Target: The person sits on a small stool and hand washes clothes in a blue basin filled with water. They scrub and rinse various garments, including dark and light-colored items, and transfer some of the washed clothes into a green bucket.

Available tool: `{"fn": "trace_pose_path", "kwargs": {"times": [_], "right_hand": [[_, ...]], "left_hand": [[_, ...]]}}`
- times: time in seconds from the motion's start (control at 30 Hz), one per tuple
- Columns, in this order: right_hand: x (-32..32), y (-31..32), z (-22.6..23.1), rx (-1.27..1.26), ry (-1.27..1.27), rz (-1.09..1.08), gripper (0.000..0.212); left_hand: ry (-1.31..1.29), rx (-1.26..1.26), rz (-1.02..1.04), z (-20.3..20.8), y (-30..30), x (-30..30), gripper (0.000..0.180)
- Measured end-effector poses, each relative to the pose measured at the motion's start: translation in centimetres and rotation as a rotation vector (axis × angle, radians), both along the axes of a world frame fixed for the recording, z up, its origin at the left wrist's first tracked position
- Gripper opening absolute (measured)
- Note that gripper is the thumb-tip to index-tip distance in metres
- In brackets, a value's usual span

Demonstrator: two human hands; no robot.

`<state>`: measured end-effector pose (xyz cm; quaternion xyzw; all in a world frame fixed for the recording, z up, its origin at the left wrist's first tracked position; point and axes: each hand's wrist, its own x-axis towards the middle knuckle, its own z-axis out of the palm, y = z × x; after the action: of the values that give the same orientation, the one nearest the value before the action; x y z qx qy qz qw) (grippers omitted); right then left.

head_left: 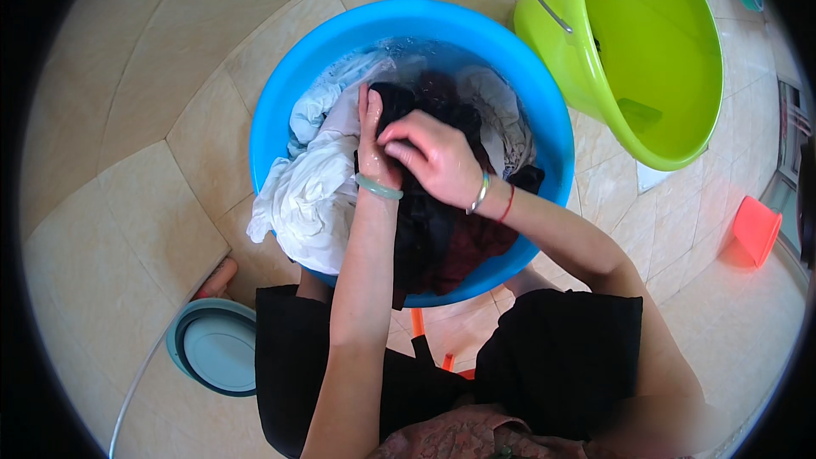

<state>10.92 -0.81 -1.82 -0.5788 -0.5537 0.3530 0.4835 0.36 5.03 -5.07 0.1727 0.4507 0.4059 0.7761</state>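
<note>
A blue basin of water and wet laundry stands in front of me. Over it, my left hand, with a pale green bangle at the wrist, is turned on edge, fingers pointing away from me. It holds a black garment against its palm side; part of that grip is hidden. My right hand is closed beside it, fingers curled into the same dark cloth and its fingertips close to the left palm. A white garment hangs over the basin's left rim. Dark red cloth lies at the near right.
A lime green bucket with a metal handle stands tilted at the far right. Farther right sits a red-orange container. A grey-blue collapsible basin is at my left, near a thin pale hose. Beige tiles cover the floor.
</note>
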Motion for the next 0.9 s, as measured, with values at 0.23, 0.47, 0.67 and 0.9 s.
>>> {"fn": "trace_pose_path", "kwargs": {"times": [0.23, 0.47, 0.67, 0.9], "right_hand": [[-2.7, -1.6, 5.4, 0.323, -0.383, 0.201, 0.025], [-2.9, 0.0, 6.4, 0.431, -0.382, 0.034, 0.026], [-2.3, 1.6, 5.7, 0.406, -0.306, -0.052, 0.023], [-0.1, 3.1, 1.6, 0.287, -0.168, -0.122, 0.017]], "left_hand": [[-0.562, -0.203, -0.153, 1.8, -0.3, -0.2, 0.038], [-0.604, -0.221, -0.159, 3.2, -0.4, 0.5, 0.039], [-0.245, -0.294, 0.13, 4.1, -1.0, 0.6, 0.039], [0.065, -0.318, 0.191, 2.3, -2.6, 0.6, 0.036]]}}
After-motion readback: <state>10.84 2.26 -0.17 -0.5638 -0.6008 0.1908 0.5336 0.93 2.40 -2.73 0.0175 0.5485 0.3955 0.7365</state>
